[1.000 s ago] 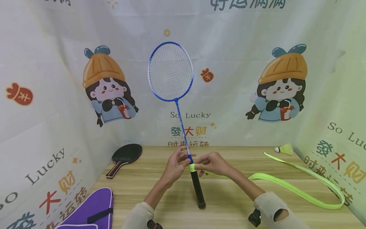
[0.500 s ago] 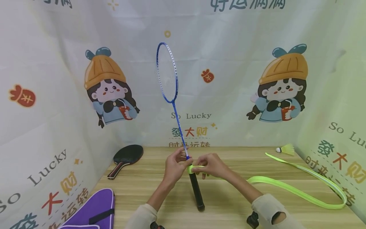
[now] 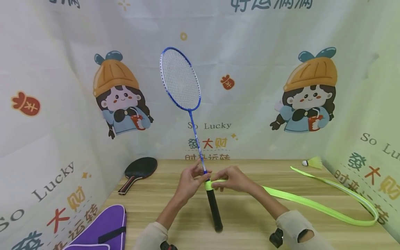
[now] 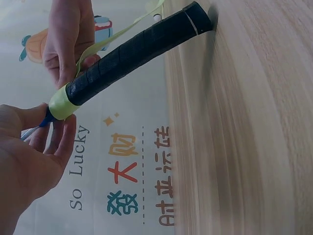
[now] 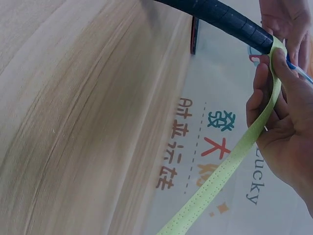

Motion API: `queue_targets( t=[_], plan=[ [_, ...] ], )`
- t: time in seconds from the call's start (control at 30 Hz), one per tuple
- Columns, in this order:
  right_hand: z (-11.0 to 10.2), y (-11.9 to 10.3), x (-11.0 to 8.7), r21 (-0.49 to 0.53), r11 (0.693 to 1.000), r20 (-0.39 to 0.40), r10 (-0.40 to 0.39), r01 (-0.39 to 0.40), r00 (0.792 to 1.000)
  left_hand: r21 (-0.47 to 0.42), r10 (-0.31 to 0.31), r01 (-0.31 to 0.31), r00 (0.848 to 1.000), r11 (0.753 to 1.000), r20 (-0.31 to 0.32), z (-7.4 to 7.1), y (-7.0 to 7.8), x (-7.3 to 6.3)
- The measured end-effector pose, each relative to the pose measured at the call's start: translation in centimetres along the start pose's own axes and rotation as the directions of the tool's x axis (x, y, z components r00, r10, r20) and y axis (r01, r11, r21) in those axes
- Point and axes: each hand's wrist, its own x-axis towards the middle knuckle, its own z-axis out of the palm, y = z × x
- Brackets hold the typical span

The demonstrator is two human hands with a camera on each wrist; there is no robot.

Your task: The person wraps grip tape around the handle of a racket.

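A blue-and-white badminton racket (image 3: 181,80) stands tilted, its head up and leaning left. My left hand (image 3: 188,184) pinches the racket between thumb and fingers, just above the black handle (image 3: 214,210). Around the handle's upper end goes a neon yellow-green grip tape (image 4: 62,105). My right hand (image 3: 234,180) pinches this tape close to the handle, thumb on top. From there the perforated strip (image 5: 220,171) runs off past the right forearm and loops over the table. The handle's butt end hangs close to the tabletop; whether it touches is hard to tell.
On the wooden table (image 3: 250,222), a black table tennis bat (image 3: 140,167) lies at the back left. A purple case (image 3: 104,225) with a black strap is at the front left. A yellow shuttlecock (image 3: 313,163) lies at the back right. Printed cloth walls (image 3: 256,69) surround the table.
The racket has turned about its shaft: its head went from nearly face-on to narrow, then partly face-on again. The tape behind the right forearm lies straighter. Both hands keep their places near the handle top.
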Motion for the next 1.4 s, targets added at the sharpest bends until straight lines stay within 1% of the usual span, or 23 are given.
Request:
queue_targets(
  t=[0.1, 0.23, 0.37, 0.5, 0.63, 0.73, 0.87, 1.0, 1.1, 1.23, 1.3, 1.4],
  plan=[
    [0.2, 0.2, 0.1, 0.01, 1.0, 0.031, 0.008, -0.009, 0.999, -0.027, -0.009, 0.01, 1.0, 1.0, 0.015, 0.0, -0.2, -0.2],
    [0.4, 0.3, 0.3, 0.018, 1.0, 0.081, -0.011, 0.009, 0.997, -0.063, -0.012, 0.013, 1.0, 0.998, 0.02, 0.0, -0.4, -0.3],
    [0.5, 0.1, 0.5, 0.019, 1.0, 0.086, -0.022, 0.02, 0.996, -0.067, -0.011, 0.011, 1.0, 0.998, 0.008, 0.1, -0.4, -0.1],
    [0.5, -0.1, 0.4, -0.001, 1.0, 0.061, -0.026, 0.026, 0.998, -0.07, -0.011, 0.01, 1.0, 0.998, -0.011, 0.3, -0.4, 0.0],
    [0.6, -0.3, 0.4, -0.023, 1.0, 0.032, -0.015, 0.016, 0.999, -0.07, -0.001, 0.0, 1.0, 0.998, -0.015, 0.4, -0.2, 0.0],
    [0.8, -0.2, 0.5, -0.029, 0.999, 0.002, -0.02, 0.02, 1.0, -0.055, 0.007, -0.008, 1.0, 0.998, -0.023, 0.5, -0.1, 0.0],
    [1.2, 0.0, 0.5, -0.052, 0.998, -0.038, -0.05, 0.048, 0.998, 0.033, 0.034, -0.031, 0.995, 0.999, -0.091, 1.0, 0.0, 0.2],
    [1.4, 0.1, 0.3, -0.091, 0.992, -0.073, -0.092, 0.086, 0.993, 0.104, 0.079, -0.062, 0.982, 0.993, -0.17, 1.7, -0.2, 0.7],
    [1.7, 0.3, 0.2, -0.117, 0.99, -0.109, -0.096, 0.083, 0.989, 0.099, 0.092, -0.073, 0.975, 0.992, -0.202, 1.9, -0.4, 0.9],
    [1.8, 0.6, 0.1, -0.139, 0.989, -0.154, -0.074, 0.053, 0.985, 0.081, 0.102, -0.087, 0.973, 0.993, -0.208, 2.0, -0.7, 1.4],
    [1.5, 0.9, 0.0, -0.137, 0.989, -0.153, -0.078, 0.057, 0.985, 0.071, 0.103, -0.09, 0.974, 0.993, -0.204, 2.0, -1.0, 1.7],
    [0.7, 1.1, -0.1, -0.093, 0.993, -0.123, -0.086, 0.075, 0.989, 0.049, 0.107, -0.099, 0.976, 0.994, -0.192, 1.9, -1.2, 2.2]
  ],
)
